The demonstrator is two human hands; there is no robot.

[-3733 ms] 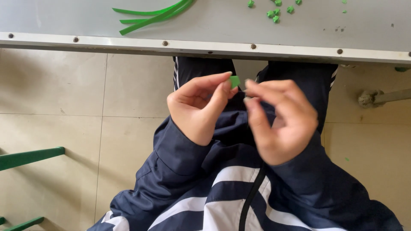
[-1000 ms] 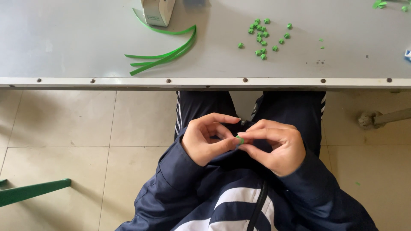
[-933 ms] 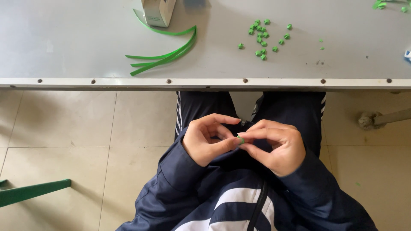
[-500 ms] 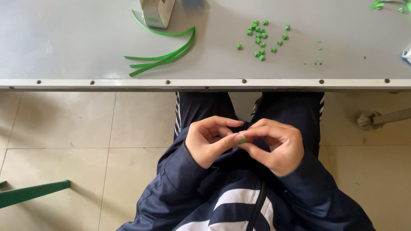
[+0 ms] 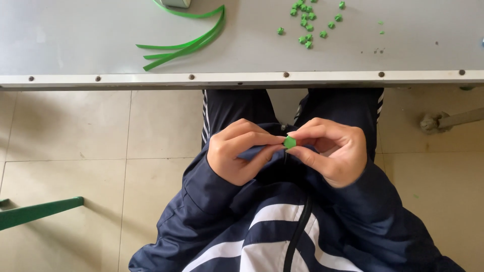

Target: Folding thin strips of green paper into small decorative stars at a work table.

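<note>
Between both hands' fingers [image 5: 275,139]: one green star [image 5: 290,142]; roughly fifteen on table [image 5: 75,35].

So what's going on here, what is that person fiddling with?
A seated person pinches a tiny green folded piece between the fingertips of the left hand and right hand, held over the lap, below the table edge. On the grey table lie long green strips and a scatter of similar small green pieces.
</note>
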